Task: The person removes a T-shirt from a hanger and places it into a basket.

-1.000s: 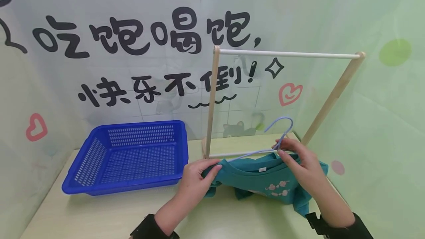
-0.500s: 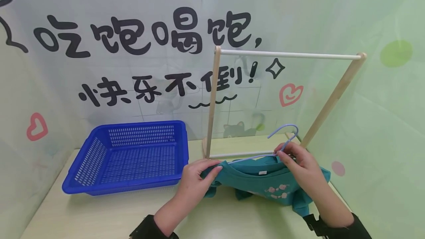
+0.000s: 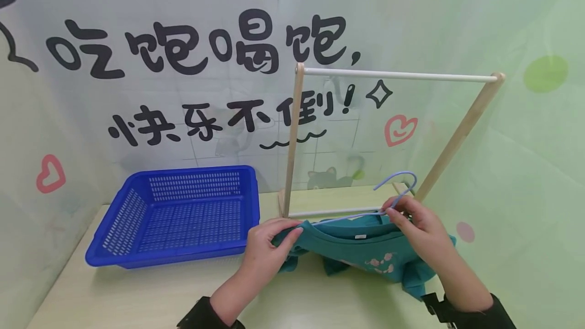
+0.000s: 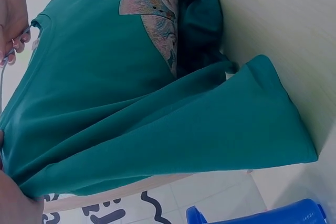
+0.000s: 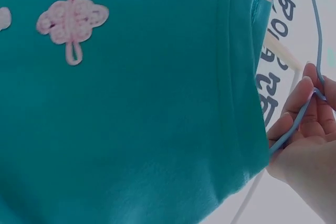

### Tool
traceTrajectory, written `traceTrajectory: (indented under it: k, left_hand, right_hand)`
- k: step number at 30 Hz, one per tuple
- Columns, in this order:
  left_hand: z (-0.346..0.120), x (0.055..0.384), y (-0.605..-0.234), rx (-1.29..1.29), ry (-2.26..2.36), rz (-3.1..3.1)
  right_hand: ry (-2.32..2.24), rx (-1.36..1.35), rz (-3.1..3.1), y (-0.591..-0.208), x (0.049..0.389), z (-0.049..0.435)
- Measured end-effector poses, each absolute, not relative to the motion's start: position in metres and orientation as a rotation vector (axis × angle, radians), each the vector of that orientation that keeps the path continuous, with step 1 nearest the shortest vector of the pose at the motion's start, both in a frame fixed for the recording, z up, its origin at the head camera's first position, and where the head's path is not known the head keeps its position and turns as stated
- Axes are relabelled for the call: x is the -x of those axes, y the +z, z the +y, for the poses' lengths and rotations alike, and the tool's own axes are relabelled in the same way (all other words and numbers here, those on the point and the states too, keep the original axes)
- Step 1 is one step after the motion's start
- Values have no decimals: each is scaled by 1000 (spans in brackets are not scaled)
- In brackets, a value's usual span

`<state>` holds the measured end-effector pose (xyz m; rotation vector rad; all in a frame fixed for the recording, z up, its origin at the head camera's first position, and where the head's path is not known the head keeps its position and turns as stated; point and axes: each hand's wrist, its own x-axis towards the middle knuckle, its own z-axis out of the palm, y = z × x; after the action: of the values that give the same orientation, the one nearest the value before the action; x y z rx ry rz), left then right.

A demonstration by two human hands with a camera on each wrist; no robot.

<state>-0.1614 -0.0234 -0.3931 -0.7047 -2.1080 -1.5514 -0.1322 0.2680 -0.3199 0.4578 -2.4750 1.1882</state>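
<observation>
A teal shirt (image 3: 347,250) with pink floral trim is held up just above the table. My left hand (image 3: 267,248) pinches its shoulder at the left end of the neckline, thumb in front. A light-blue clothes hanger (image 3: 415,182) runs into the neck opening, its hook standing above the collar. My right hand (image 3: 422,227) grips the hanger at the base of the hook. In the left wrist view, a sleeve (image 4: 210,129) hangs loose from the pinched shoulder. The right wrist view shows the hanger wire (image 5: 296,124) across the fingers. Cloth hides the hanger's ends.
Behind the shirt stands a wooden rack with a white top rail (image 3: 397,75) and a low white bar (image 3: 333,212). A blue perforated basket (image 3: 253,202) sits to the left on the pale table (image 3: 151,293). Printed wall sheets enclose the back and sides.
My right hand and the hanger hook have shifted slightly right and down. My left hand stays nearly in place at the shoulder, moving a touch left.
</observation>
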Motion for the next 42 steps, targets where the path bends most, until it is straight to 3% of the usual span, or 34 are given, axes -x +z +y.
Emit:
traceTrajectory:
  k: [42]
  left_hand:
    - [-36, 160, -386, 579, -1611, -1934]
  right_hand:
    - [1380, -540, -2290, -317, 128, 278]
